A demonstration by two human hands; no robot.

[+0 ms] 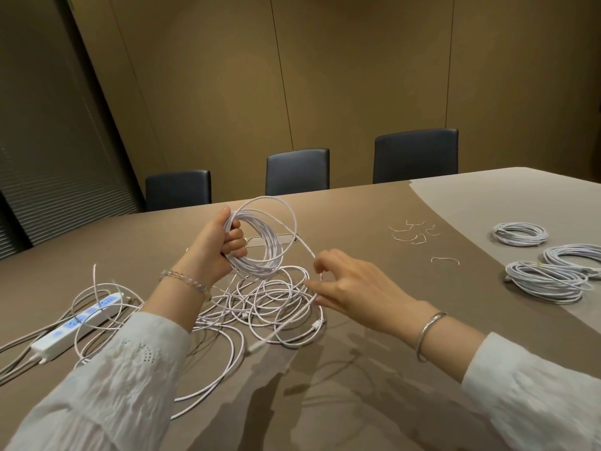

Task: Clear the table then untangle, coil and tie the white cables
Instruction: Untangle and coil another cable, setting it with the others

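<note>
My left hand (217, 247) is raised above the table and grips a coil of white cable (266, 237) with several loops. From the coil a strand runs down to my right hand (349, 286), whose thumb and forefinger pinch it at about mid-table. Below both hands lies a loose tangle of white cable (270, 304) with a connector end near its right edge. Three finished white coils (546, 281) rest at the far right. Several short white twist ties (414, 234) lie scattered between the tangle and those coils.
A white power strip (76, 325) with grey cords lies at the left, with cable loops crossing it. Three dark chairs (297, 170) stand along the table's far edge. A recessed hatch (286, 237) sits in the tabletop behind the held coil.
</note>
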